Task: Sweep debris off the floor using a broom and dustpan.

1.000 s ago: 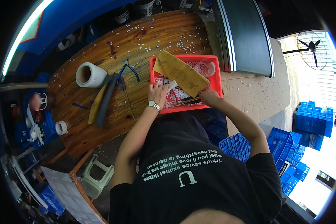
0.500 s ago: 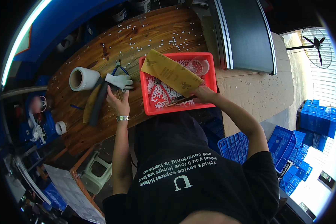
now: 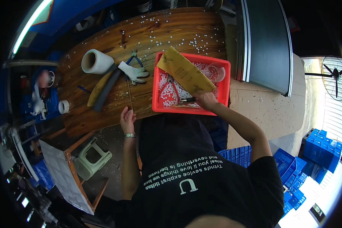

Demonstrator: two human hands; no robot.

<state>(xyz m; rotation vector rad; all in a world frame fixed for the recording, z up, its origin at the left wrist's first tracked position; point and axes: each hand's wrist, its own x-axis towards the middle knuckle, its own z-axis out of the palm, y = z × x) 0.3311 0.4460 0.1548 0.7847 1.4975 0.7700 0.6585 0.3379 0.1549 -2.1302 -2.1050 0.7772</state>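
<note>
At the table's front edge, my left hand (image 3: 127, 121) has its fingers closed at the near end of a thin stick (image 3: 130, 95). Just beyond lies a white work glove (image 3: 133, 72), with blue-handled pliers (image 3: 134, 59) behind it. My right hand (image 3: 206, 101) reaches into a red tray (image 3: 155, 91) and grips the lower end of a tan printed sheet (image 3: 186, 72), its fingertips partly hidden. Small white pieces cover the tray's bottom. Red-handled pliers (image 3: 172, 91), a dark slim tool (image 3: 187, 100) and a clear cup (image 3: 216, 72) lie among them.
Left on the wooden table (image 3: 106, 117) are a white film roll (image 3: 97, 61), a curved dark strip (image 3: 107, 89) and a tape roll (image 3: 64, 106). White bits are scattered at the back. A large dark panel (image 3: 268, 45) stands right; a green stool (image 3: 91, 157) is below.
My left hand has drawn back from beside the glove to the table's front edge, and its fingers have closed. My right hand stays on the sheet. The whole view has shifted slightly.
</note>
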